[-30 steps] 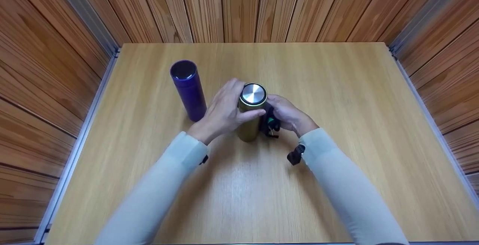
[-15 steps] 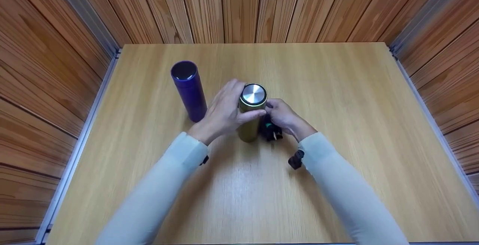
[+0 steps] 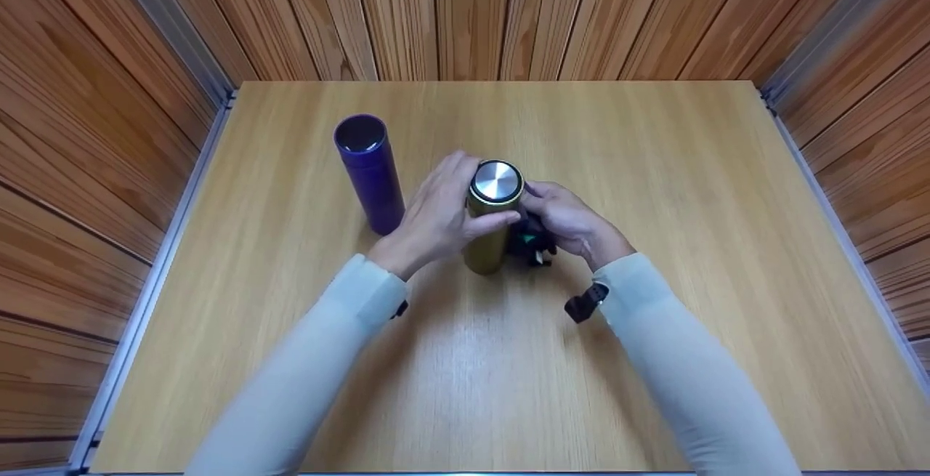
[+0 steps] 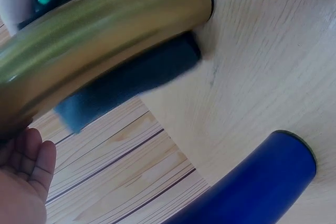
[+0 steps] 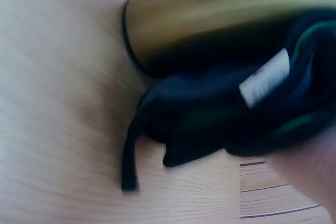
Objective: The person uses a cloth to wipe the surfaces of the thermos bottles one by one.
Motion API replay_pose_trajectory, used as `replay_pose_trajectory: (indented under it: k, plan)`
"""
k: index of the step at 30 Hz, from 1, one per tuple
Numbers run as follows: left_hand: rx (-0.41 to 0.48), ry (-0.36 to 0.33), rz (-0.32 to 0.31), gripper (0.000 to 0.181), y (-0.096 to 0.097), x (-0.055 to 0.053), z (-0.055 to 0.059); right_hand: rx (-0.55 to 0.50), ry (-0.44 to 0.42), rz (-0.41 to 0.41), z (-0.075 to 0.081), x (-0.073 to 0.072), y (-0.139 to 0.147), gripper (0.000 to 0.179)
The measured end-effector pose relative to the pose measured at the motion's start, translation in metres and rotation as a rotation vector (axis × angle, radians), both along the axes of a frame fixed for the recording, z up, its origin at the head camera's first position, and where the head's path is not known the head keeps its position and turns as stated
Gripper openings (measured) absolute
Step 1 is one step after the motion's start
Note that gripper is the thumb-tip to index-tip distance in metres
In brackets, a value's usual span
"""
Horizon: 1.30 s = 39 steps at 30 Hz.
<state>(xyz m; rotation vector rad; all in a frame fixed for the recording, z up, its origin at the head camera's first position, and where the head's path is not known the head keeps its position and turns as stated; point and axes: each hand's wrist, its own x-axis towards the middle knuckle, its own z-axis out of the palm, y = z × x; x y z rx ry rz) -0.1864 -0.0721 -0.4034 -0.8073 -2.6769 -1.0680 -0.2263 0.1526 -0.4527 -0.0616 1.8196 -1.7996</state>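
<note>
- Wood-panelled walls (image 3: 465, 11) are seen on three sides of a light wooden desk (image 3: 654, 171).
- Left hand (image 3: 436, 218): clamped round the upper part of an upright gold flask (image 3: 490, 218), thumb across the front; no change in this grip is noted against the earlier frames.
- Right hand (image 3: 570, 218): closed on a dark cloth (image 3: 534, 243) with a green patch and a white label, pressed to the flask's right side. It has been raised from low on the flask toward the steel cap (image 3: 497, 180), so wiping up the body is judged to be under way.
- Blue flask (image 3: 369, 171): upright, just left of the left hand, untouched.
- Hidden or unclear: right fingertips behind cloth and flask; wrist views blurred; label unreadable.
</note>
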Motion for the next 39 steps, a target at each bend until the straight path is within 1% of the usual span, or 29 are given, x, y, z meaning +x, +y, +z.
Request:
replay_pose_trajectory:
  k: [2, 5, 12, 18, 21, 25, 27, 30, 34, 37, 39]
  plan:
    - [-0.004, 0.004, -0.001, 0.068, 0.000, 0.000, 0.000, -0.049, -0.030, 0.021, 0.000, -0.001, 0.001, 0.032]
    - [-0.010, 0.009, -0.004, 0.068, 0.000, 0.000, 0.001, -0.025, -0.032, 0.057, -0.001, -0.004, 0.000, 0.032]
    - [-0.022, -0.015, 0.006, 0.070, -0.002, 0.000, 0.001, 0.139, -0.016, 0.090, -0.006, -0.012, -0.008, 0.027]
    - [-0.021, -0.025, 0.012, 0.069, -0.002, 0.000, 0.000, 0.316, 0.047, 0.151, -0.016, -0.017, -0.010, 0.025]
    - [-0.016, -0.016, 0.009, 0.069, 0.000, 0.000, 0.000, 0.380, 0.103, 0.173, -0.020, -0.016, -0.008, 0.029]
    - [-0.010, -0.008, 0.007, 0.069, 0.001, 0.000, 0.000, 0.414, 0.222, 0.190, -0.026, -0.015, -0.010, 0.034]
    - [-0.009, -0.003, 0.004, 0.069, 0.001, 0.000, 0.000, 0.429, 0.281, 0.184, -0.027, -0.012, -0.011, 0.037]
    - [-0.011, 0.006, 0.003, 0.068, 0.001, 0.000, 0.001, 0.456, 0.369, 0.160, -0.029, -0.007, -0.014, 0.035]
    - [0.001, 0.012, 0.011, 0.066, 0.000, 0.000, 0.001, 0.560, 0.491, 0.122, -0.033, 0.000, -0.019, 0.027]
    - [0.006, 0.013, 0.018, 0.065, 0.001, 0.000, 0.001, 0.630, 0.527, 0.096, -0.033, 0.006, -0.020, 0.024]
    - [-0.002, 0.018, 0.025, 0.066, 0.002, 0.000, 0.002, 0.650, 0.514, 0.082, -0.032, 0.010, -0.021, 0.025]
